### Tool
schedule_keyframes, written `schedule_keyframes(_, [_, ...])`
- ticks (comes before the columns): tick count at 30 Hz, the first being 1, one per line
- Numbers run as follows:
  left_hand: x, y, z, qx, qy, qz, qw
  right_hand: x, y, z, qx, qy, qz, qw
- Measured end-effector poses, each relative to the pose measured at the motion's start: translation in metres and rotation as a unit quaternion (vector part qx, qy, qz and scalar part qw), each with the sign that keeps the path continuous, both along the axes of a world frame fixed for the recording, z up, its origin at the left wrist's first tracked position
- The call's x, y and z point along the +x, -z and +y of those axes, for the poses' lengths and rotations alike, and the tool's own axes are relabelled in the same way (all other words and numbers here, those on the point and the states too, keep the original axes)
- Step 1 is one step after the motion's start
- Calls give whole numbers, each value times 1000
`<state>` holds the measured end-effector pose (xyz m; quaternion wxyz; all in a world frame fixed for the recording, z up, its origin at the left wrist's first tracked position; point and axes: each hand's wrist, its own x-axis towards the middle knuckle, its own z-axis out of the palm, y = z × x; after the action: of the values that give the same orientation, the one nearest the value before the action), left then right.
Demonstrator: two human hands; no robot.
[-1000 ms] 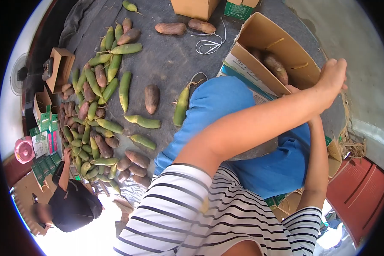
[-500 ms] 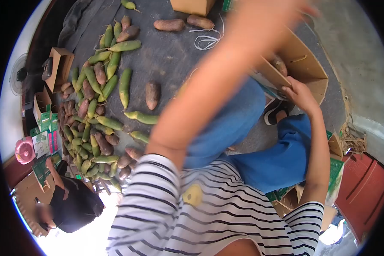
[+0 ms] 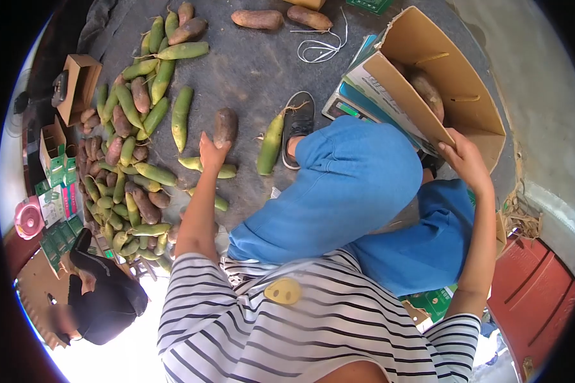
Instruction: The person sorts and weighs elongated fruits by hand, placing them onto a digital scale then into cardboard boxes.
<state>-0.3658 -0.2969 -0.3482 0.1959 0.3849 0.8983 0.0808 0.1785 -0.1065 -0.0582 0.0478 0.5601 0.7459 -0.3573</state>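
Note:
My left hand (image 3: 213, 154) reaches to a reddish-brown root vegetable (image 3: 225, 125) lying on the dark floor sheet. It is at the near end of the root, thumb spread to the left and the other fingers partly hidden. My right hand (image 3: 461, 157) grips the near wall of an open cardboard box (image 3: 396, 89), fingers over the rim. Inside the box lies at least one brown root (image 3: 427, 96); part of the interior is hidden. A green radish (image 3: 272, 144) lies by my shoe, and another green radish (image 3: 183, 119) is left of my left hand.
A large pile of green radishes (image 3: 153, 173) and brown roots spreads to the left. Two brown roots (image 3: 257, 19) and white string (image 3: 319, 50) lie ahead. A device with a lit display (image 3: 353, 110) sits by the box. Another person (image 3: 112, 300) works at lower left.
My left hand has swung from above the box across to the brown root on the left. My right hand stays on the box wall. The view has shifted slightly.

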Motion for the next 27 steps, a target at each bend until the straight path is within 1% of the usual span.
schedule_keyframes(2, [16,-13,26,-48,-28,-46,997,-1,1,0,2,2,1,1000])
schedule_keyframes(5, [9,22,35,-55,-42,-38,997,-2,2,-3,7,-3,9,1000])
schedule_keyframes(6, [7,31,37,-77,-65,-11,995,-1,0,-2,15,-4,8,1000])
schedule_keyframes(7, [23,7,51,-116,-93,1,989,3,0,0,12,-11,2,1000])
schedule_keyframes(8, [29,6,54,-154,-101,38,982,7,3,2,8,-18,-2,1000])
schedule_keyframes(9, [36,4,57,-177,-84,83,977,11,7,1,28,-27,-5,999])
schedule_keyframes(10, [36,0,64,-228,-98,57,967,13,6,1,30,-29,-11,999])
schedule_keyframes(11, [39,-10,70,-237,-122,30,963,13,6,1,32,-33,-14,999])
schedule_keyframes(14, [31,3,64,-186,-143,5,972,13,5,-1,43,-38,-8,998])
schedule_keyframes(15, [19,26,53,-136,-130,-19,982,13,5,-1,39,-37,-8,999])
schedule_keyframes(16, [3,59,39,-85,-116,-45,989,13,4,-1,36,-35,-8,999])
schedule_keyframes(17, [-7,74,34,-34,-99,-72,992,13,4,-3,47,-30,-8,998])
schedule_keyframes(18, [-4,68,32,-3,-119,-137,983,14,5,-4,49,-31,-7,998])
schedule_keyframes(19, [4,61,33,24,-138,-201,969,15,6,-4,51,-32,-4,998])
schedule_keyframes(20, [14,50,37,13,-209,-263,942,16,8,-5,52,-34,-1,998])
schedule_keyframes(22, [34,25,47,-15,-350,-376,858,19,13,-7,62,-22,10,998])
schedule_keyframes(25, [35,9,64,44,-259,-531,805,21,16,-7,62,-15,12,998])
schedule_keyframes(26, [46,-10,73,103,-194,-534,816,22,18,-7,69,-17,17,997])
schedule_keyframes(27, [71,-49,91,161,-129,-532,821,22,20,-8,75,-20,22,997])
